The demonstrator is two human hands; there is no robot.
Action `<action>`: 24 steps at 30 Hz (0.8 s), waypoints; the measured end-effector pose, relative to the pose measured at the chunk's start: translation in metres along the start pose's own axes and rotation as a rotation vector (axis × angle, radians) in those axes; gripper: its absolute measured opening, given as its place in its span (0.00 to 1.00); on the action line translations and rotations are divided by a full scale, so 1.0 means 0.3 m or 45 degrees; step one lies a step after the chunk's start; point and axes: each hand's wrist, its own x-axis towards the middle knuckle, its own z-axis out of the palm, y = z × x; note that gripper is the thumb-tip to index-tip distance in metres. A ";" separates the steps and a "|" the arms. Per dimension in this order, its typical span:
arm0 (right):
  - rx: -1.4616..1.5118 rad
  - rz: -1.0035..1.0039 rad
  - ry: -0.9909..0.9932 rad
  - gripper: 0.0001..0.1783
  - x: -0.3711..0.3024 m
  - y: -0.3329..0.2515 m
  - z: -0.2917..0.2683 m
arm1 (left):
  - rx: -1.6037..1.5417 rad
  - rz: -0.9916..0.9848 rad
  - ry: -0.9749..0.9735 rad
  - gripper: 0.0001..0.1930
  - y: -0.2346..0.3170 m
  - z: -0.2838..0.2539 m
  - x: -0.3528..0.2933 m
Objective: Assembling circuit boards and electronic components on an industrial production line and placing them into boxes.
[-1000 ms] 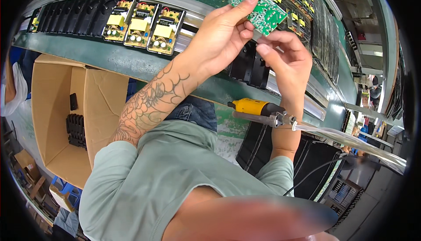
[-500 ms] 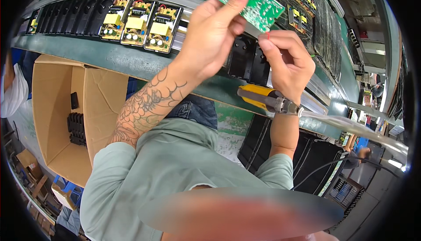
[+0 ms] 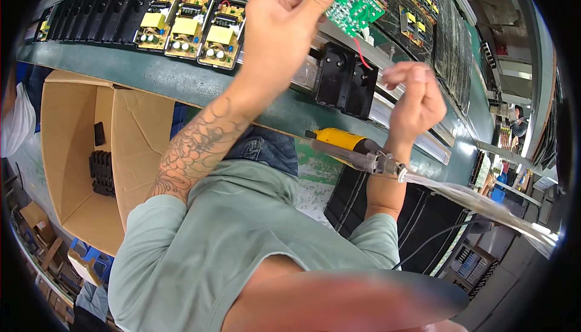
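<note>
My left hand grips a green circuit board, its thumb lying across the soldered face. A red wire hangs from the board's lower edge, its end loose. Just right of that end is my right hand, apart from the wire. Its fingers look curled but are smeared by motion, so I cannot tell if anything is in them. Below the board, two black plastic housings sit side by side on the line. A yellow power screwdriver hangs in front of my right forearm.
At the left, several housings fitted with boards stand beside a row of black housings. More boards lie on the dark mat at the far right. An open cardboard box stands at lower left, holding black parts.
My right hand has let go of the red wire and moved right and down. The board has shifted slightly left in my left hand. The hanging screwdriver has swung left.
</note>
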 end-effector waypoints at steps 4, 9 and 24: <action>0.030 0.053 0.025 0.06 0.013 -0.029 0.056 | -0.051 -0.112 -0.090 0.17 -0.012 0.023 -0.021; -0.287 -0.259 -0.059 0.10 0.026 -0.004 0.078 | -0.055 -0.154 -0.140 0.18 -0.019 0.029 -0.025; -0.684 -0.770 -0.129 0.09 0.039 0.041 0.040 | 0.062 -0.065 -0.072 0.27 -0.021 0.025 -0.016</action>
